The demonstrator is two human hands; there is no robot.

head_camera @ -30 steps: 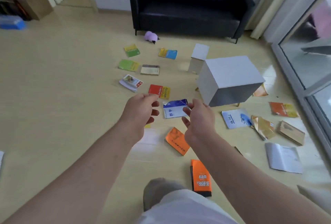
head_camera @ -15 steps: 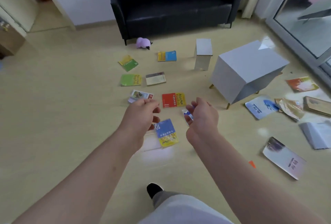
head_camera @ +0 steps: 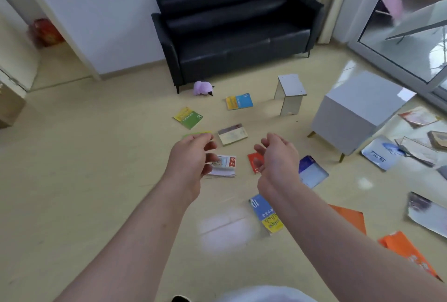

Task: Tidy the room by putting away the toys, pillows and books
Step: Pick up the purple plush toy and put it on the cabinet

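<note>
Black sofa (head_camera: 238, 35), lilac plush toy (head_camera: 202, 88), pale grey cabinet (head_camera: 355, 113), blue-and-yellow book (head_camera: 266, 213), orange booklets (head_camera: 408, 253), beige floor (head_camera: 84, 180).

You have one black sofa (head_camera: 237, 35) against the wall and one purple plush toy (head_camera: 202, 88) on the floor beside it. Two white pieces stand near it: one small stool (head_camera: 290, 92) and one boxy cabinet (head_camera: 355, 113) on legs. Of books (head_camera: 239, 101) you can count at least fifteen loose on the floor. Eight lie in the middle patch, among them one blue-and-yellow book (head_camera: 265, 213) and one red book (head_camera: 254, 160). Two orange books (head_camera: 350, 216) lie low at your right. Five more spread along the right side, with a possible sixth cut by the frame edge. One cardboard box (head_camera: 9, 108) sits far left.
</note>
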